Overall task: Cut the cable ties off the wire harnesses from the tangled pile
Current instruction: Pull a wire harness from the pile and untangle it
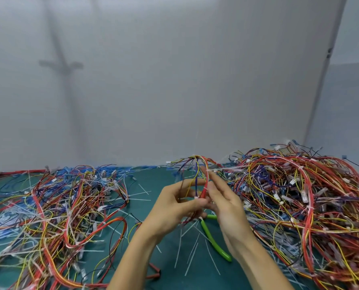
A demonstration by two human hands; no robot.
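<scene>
Nearest in, bare forearms rise over the green mat, and a scatter of cut ties lies on it between them. Just beyond, the green-handled cutters lie flat on the mat, handles slanting back towards the person's right and the head end tucked out of sight beneath the hands. Nobody's holding them.

Up to the hands now. The left hand has its fingers curled, pinching the lower end of the harness, while the right hand has its fingers stretched almost straight up along the red bundle, touching it and not wrapped round it. The harness stands nearly upright between them, arching over at the top, with a white cable tie by the right fingertips and another lower down at the left thumb.

Here's the hinge of it: the cutters sit right under the right hand, so that's the one to drop and fetch them — the left looks set to keep the bundle upright.

Farther back, the tangled pile heaps up on the right, a looser spread of wires on the left, then grey wall.
</scene>
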